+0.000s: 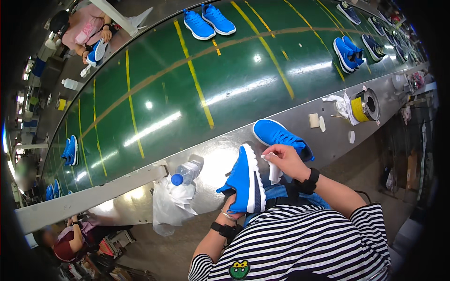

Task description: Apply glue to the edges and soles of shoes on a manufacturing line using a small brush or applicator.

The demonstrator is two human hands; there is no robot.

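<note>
A blue sneaker [241, 180] with a white sole is held up in front of me, toe pointing away and sole turned right. My left hand [232, 206] supports it from the heel opening; most of its fingers are hidden by the shoe. Beside the sole, my right hand [289, 162] pinches a white cloth [274, 172], which hangs below the fingers close to the sole edge. Another blue sneaker [276, 132] lies on the metal ledge just beyond my right hand, its toe to the left.
Pairs of blue sneakers [199, 25] ride on the green conveyor belt [159, 93]. A capped water bottle [187, 172] and plastic bag [171, 206] lie left on the ledge [218, 154]. Rightward are a yellow-labelled can [364, 106] and beige block [313, 120]. A person [84, 28] handles a shoe across the belt.
</note>
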